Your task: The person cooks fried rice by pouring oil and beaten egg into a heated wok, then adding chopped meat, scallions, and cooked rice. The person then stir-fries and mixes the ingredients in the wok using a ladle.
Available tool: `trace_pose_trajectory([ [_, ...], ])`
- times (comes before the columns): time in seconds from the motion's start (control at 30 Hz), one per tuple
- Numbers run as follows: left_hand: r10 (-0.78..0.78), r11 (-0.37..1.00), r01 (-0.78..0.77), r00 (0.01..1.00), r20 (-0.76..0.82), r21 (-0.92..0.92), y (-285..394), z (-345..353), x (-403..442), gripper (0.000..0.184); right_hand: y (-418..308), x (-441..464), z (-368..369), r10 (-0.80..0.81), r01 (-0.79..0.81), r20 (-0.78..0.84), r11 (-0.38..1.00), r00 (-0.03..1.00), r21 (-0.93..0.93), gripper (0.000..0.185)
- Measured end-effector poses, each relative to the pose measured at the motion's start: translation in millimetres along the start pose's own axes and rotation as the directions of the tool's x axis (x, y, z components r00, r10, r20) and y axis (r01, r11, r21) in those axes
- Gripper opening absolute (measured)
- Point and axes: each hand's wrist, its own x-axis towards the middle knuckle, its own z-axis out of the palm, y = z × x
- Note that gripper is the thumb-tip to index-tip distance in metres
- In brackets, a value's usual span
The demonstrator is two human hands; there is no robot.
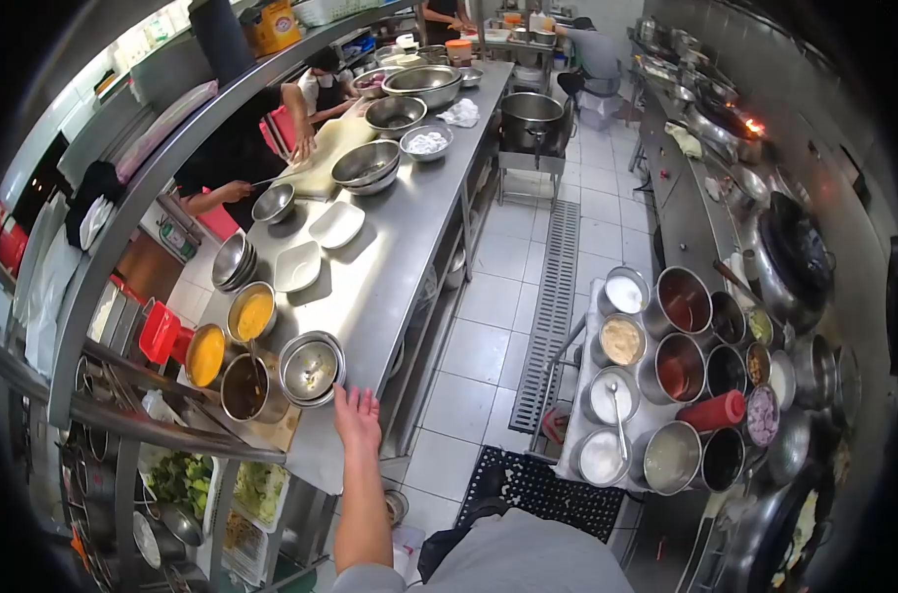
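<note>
My left hand (pixel 357 417) reaches out palm up at the near edge of the steel table (pixel 409 237), its fingers spread and nothing in it. Right beside its fingertips sits a stack of metal bowls (pixel 311 371) with some yellowish residue inside; I cannot tell whether they touch. Left of that stack is a deep steel pot (pixel 246 387) with a utensil in it. Two containers of yellow-orange contents, a bowl (pixel 252 314) and a pot (pixel 206 356), stand behind. My right hand is out of view.
On the right, a low table holds several sauce pots (pixel 679 366), a ladle (pixel 619 415) and a red container (pixel 714 411). Woks (pixel 795 252) line the stove. A co-worker's hand (pixel 236 191) holds a knife across the table. A black mat (pixel 538 489) lies on the floor.
</note>
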Motion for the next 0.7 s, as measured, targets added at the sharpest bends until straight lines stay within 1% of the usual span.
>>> trace_pose_trajectory([
  [0.03,0.013,1.0,-0.013,1.0,-0.012,0.003,0,9,-9,0.081,25,17,20,0.05,-0.05,-0.016,0.998,0.999,0.026,0.03],
  [0.07,0.031,0.998,-0.033,0.999,0.039,0.05,-1,14,-13,0.078,53,34,29,0.072,-0.071,-0.032,0.997,0.997,0.016,0.025],
  [0.1,0.039,0.994,-0.049,0.994,0.1,0.102,-9,14,-20,0.076,72,59,44,0.021,-0.025,-0.047,0.996,0.999,-0.082,0.024],
  [0.13,0.025,0.985,-0.053,0.984,0.174,0.161,-18,23,-33,0.074,100,87,53,-0.076,0.061,-0.047,0.965,0.996,-0.255,0.029],
  [0.17,0.005,0.972,-0.058,0.974,0.226,0.229,-27,35,-48,0.068,126,119,67,-0.222,0.182,-0.018,0.841,0.975,-0.509,0.037],
  [0.2,-0.037,0.951,-0.057,0.955,0.296,0.305,-31,57,-77,0.064,152,140,71,-0.302,0.237,0.034,0.671,0.953,-0.702,0.047],
  [0.23,-0.075,0.911,-0.094,0.919,0.386,0.402,-36,84,-112,0.058,141,157,73,-0.19,0.17,0.023,0.812,0.982,-0.559,0.04],
  [0.27,-0.113,0.855,-0.164,0.867,0.485,0.492,-45,105,-144,0.056,55,143,44,0.076,-0.076,-0.011,0.961,0.997,-0.267,0.035],
  [0.3,-0.133,0.78,-0.289,0.79,0.599,0.555,-60,125,-177,0.053,-31,132,15,0.293,-0.295,-0.049,0.954,0.955,-0.049,0.033],
  [0.33,-0.136,0.746,-0.404,0.686,0.715,0.53,-79,140,-212,0.052,-123,126,-8,0.414,-0.409,-0.095,0.91,0.905,0.064,0.034],
  [0.37,-0.152,0.695,-0.503,0.596,0.788,0.514,-98,153,-252,0.046,-89,120,22,0.463,-0.428,-0.096,0.867,0.881,0.257,0.031],
  [0.4,-0.264,0.679,-0.559,0.419,0.869,0.475,-122,162,-287,0.045,-55,114,50,0.511,-0.421,-0.097,0.789,0.854,0.448,0.03],
  [0.43,-0.34,0.673,-0.614,0.239,0.909,0.413,-145,164,-321,0.043,-24,108,75,0.558,-0.391,-0.098,0.685,0.824,0.614,0.031],
  [0.47,-0.452,0.699,-0.591,0.071,0.889,0.402,-175,166,-355,0.041,3,108,92,0.495,-0.366,-0.015,0.662,0.869,0.655,0.026],
  [0.5,-0.533,0.716,-0.569,-0.075,0.843,0.403,-203,168,-390,0.04,-16,127,87,0.552,-0.453,0.098,0.556,0.828,0.697,0.025],
  [0.53,-0.546,0.698,-0.676,-0.289,0.787,0.236,-225,171,-428,0.04,-7,146,77,0.541,-0.441,0.097,0.554,0.836,0.706,0.025],
  [0.57,-0.557,0.678,-0.733,-0.47,0.685,0.048,-246,176,-468,0.04,2,164,72,0.523,-0.43,0.108,0.548,0.846,0.717,0.026],
  [0.6,-0.524,0.733,-0.68,-0.578,0.626,-0.014,-271,177,-513,0.039,14,183,68,0.5,-0.418,0.124,0.534,0.857,0.735,0.027],
  [0.63,-0.485,0.78,-0.622,-0.67,0.562,-0.068,-296,176,-557,0.037,23,189,57,0.493,-0.394,0.111,0.517,0.863,0.76,0.039],
  [0.7,-0.293,0.769,-0.508,-0.819,0.493,-0.388,-360,169,-632,0.045,73,163,69,0.457,-0.358,0.066,0.589,0.887,0.725,0.038],
])
